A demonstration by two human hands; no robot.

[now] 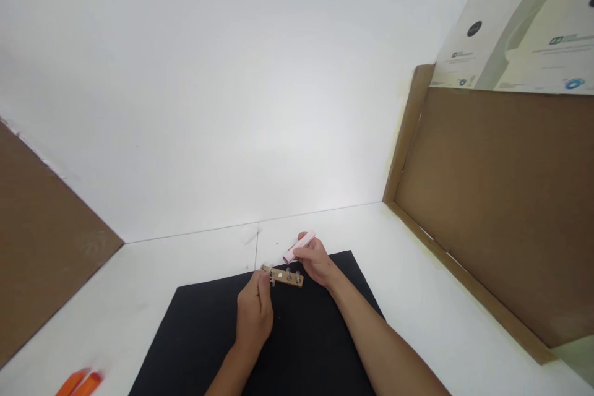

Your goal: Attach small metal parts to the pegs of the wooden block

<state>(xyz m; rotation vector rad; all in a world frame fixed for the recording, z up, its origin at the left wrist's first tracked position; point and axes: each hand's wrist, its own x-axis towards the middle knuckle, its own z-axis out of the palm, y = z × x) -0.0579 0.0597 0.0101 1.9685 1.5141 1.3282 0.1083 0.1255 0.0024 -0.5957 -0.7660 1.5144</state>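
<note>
My left hand (254,312) pinches the left end of a small wooden strip (286,277) that carries several metal bolts or pins. It holds the strip just above a black mat (195,334). My right hand (315,260) is closed around a pale pink cylindrical tool (301,245), which points up and to the right. This hand sits right behind the strip's right end. Both forearms reach in from the bottom edge.
The mat lies on a white table (417,272). Brown cardboard panels stand at the left (41,247) and right (501,198), with a white printed box (520,37) above the right one. Two orange objects (80,383) lie at the near left corner. A white wall rises behind.
</note>
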